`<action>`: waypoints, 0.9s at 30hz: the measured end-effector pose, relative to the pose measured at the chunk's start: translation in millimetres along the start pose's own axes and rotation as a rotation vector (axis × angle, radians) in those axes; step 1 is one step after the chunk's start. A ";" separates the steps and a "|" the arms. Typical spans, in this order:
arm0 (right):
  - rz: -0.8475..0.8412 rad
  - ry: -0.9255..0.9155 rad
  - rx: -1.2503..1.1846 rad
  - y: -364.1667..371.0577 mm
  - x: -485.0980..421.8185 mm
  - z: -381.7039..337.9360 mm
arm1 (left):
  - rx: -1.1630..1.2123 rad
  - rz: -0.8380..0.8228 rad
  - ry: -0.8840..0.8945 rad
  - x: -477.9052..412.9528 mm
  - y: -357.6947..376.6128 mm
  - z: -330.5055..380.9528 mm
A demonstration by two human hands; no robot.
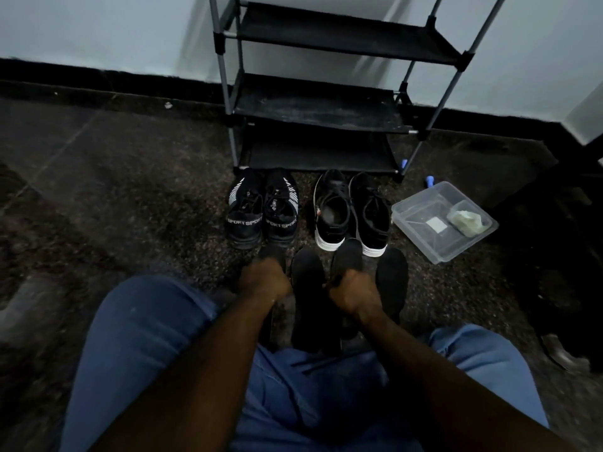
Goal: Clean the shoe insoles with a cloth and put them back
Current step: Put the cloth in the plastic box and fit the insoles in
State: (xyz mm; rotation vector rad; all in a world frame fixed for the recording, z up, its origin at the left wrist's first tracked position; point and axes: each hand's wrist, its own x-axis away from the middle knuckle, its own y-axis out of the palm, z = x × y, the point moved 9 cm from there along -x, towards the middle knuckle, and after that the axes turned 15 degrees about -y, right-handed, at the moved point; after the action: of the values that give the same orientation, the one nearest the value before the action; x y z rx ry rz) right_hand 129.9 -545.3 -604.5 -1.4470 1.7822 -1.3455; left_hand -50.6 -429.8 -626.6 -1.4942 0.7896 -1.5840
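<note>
The four black insoles lie side by side on the floor between the person's knees and the shoes, with narrow strips of bare floor between them. The toe of the third insole (347, 256) nearly reaches the white heel of the black sneakers (352, 212). To the left of the sport shoes (262, 212) the floor is open right up to the wall. To the right, a clear plastic box (421, 223) sits just beside the sneakers.

The left hand (265, 279) is curled down over the far-left insole (271, 252) and grips it; the tip pokes out past the knuckles, close behind the sport shoes. The right hand (348, 295) is closed round the third insole, holding it near the middle. The second insole (307, 288) lies untouched between the two hands, and the far-right insole (391, 282) lies flat just beyond the right hand.

The cloth (467, 218), a pale bundle, sits in the plastic box beside a small white square (436, 225). The floor (130, 197) is dark and speckled. A shoe rack (318, 107) with black shelves stands against the pale wall (98, 27), right behind both pairs of shoes. The light is dim and the hands are slightly blurred
</note>
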 end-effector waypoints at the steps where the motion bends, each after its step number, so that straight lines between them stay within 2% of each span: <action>1: -0.013 0.041 0.000 5.1 2.9 2.8 | -0.060 -0.041 -0.056 -5.4 9.9 -8.4; 3: -0.096 0.077 0.021 23.8 8.8 4.7 | -0.127 -0.111 -0.166 -11.9 29.6 -27.3; 5: -0.167 0.096 0.015 40.7 13.2 7.6 | -0.072 -0.153 -0.220 -16.9 44.6 -35.6; 8: -0.168 0.123 0.016 49.7 16.4 10.4 | 0.005 -0.213 -0.261 -18.7 52.1 -38.4; 12: -0.204 0.149 -0.018 61.9 20.9 4.5 | 0.005 -0.176 -0.242 -22.0 62.1 -37.5; 17: -0.202 0.132 0.002 76.1 15.4 4.7 | 0.146 -0.011 -0.216 -29.7 71.3 -41.1; 20: -0.205 0.111 0.050 75.1 16.3 7.0 | 0.218 -0.030 -0.218 -23.9 60.0 -32.9; 22: -0.212 0.108 0.035 76.4 18.2 5.6 | 0.149 -0.073 -0.245 -19.4 55.7 -30.8; 27: -0.120 0.241 -0.159 75.4 24.1 8.7 | 0.034 -0.126 -0.205 -12.3 48.9 -29.1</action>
State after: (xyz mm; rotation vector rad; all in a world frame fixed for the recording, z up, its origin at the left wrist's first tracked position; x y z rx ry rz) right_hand 95.0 -573.9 -670.0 -1.5516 2.0223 -1.5244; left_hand -73.2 -445.1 -678.0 -1.6782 0.5592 -1.4973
